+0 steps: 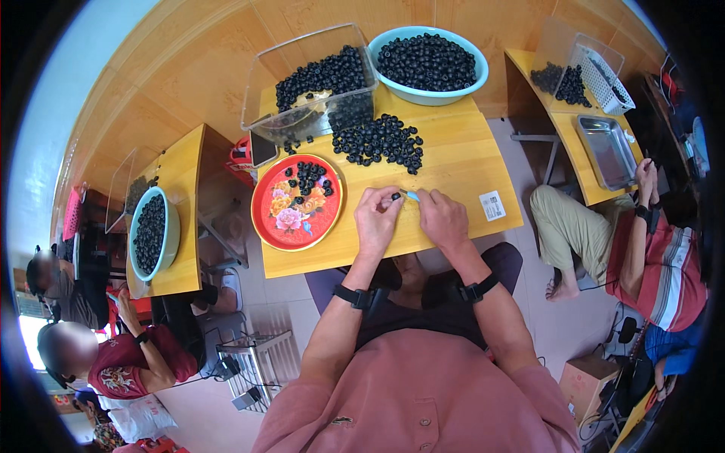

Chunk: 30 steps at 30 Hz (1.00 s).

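Over the front of the yellow table, my left hand [377, 217] is closed in a pinch on a small black round piece [396, 196], which looks ring-shaped. My right hand [443, 217] grips a small tool with a light blue handle [412, 195]; its thin tip is close to the black piece, though whether they touch is too small to tell. A red round tray [264, 215] with a flower print lies left of my hands, with several such black pieces on it. Beyond my hands, a loose pile of black pieces [377, 141] spreads over the table.
At the back stand a clear plastic bin [257, 106] and a pale turquoise basin [476, 87], both holding black pieces. A white label [492, 206] is on the right of the table [461, 170]. People sit at side tables, with a metal tray [606, 151] right and another basin [168, 253] left.
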{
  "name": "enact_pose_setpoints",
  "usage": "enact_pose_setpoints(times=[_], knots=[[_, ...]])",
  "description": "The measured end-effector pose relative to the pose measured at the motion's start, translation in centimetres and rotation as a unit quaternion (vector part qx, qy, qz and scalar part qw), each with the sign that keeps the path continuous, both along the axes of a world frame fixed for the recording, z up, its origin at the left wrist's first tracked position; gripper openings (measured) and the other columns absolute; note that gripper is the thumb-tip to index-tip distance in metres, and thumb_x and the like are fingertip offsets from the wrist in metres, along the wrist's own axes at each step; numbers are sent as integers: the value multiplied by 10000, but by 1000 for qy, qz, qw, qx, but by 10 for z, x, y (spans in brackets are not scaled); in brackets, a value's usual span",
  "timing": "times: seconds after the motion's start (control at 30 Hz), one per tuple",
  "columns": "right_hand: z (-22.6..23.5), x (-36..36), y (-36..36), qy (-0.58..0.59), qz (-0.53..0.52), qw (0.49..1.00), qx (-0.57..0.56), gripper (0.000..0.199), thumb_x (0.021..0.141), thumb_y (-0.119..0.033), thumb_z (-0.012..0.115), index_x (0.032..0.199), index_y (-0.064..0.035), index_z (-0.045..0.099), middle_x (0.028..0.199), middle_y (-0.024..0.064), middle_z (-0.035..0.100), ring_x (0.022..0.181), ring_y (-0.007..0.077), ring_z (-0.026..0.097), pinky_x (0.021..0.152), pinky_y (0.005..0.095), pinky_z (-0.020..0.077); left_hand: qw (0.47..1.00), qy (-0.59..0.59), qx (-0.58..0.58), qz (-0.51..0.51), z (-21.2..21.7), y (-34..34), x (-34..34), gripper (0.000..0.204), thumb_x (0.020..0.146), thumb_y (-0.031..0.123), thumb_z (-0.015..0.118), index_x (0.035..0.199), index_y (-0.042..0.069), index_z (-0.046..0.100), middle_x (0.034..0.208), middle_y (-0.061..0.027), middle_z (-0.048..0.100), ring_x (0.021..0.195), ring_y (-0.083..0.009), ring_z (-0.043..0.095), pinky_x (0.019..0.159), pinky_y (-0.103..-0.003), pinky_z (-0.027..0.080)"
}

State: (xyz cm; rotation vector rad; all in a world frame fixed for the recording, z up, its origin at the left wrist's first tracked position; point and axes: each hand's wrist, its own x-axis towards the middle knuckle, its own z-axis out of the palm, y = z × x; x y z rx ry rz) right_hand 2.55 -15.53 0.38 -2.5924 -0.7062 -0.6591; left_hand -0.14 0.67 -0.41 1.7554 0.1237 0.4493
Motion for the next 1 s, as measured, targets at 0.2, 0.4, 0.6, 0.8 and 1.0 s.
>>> enact_pose_setpoints(times=[0.2,0.4,0.6,0.8,1.0], knots=[[0,-2,0,-3,-2,1000,4,68,887,-117,631,938,-80,657,738,86,600,656,275,678,552,422,550,999,-5,32,3,4,1,-1,203,842,-8,818,1030,-12,741,932,-60,636,779,-114,630,710,-251,524],[1,-4,-3,-5,-2,1000,5,77,884,-116,638,944,-76,665,739,84,601,663,272,680,553,417,551,998,50,-1,24,11,-4,-3,180,822,2,833,963,-1,722,931,-65,658,745,-123,614,693,-265,522],[4,-4,-1,-19,1,1000,13,70,883,-110,639,942,-78,659,739,81,596,667,266,682,552,411,549,1000,-14,8,9,-5,3,0,219,844,3,824,1034,-20,718,970,-79,673,772,-120,648,707,-261,546],[4,-3,-1,-25,4,999,21,67,888,-110,642,947,-80,653,738,80,590,664,265,679,552,409,544,999,-4,-51,3,-6,0,2,257,850,-13,796,1100,-11,737,1025,-99,665,833,-157,687,744,-272,573],[4,-5,-1,-20,4,999,27,74,888,-111,646,953,-80,662,736,76,585,671,262,677,561,405,546,999,-21,43,24,1,1,0,270,835,-49,764,1099,5,745,1013,-95,653,826,-167,679,716,-270,563]])
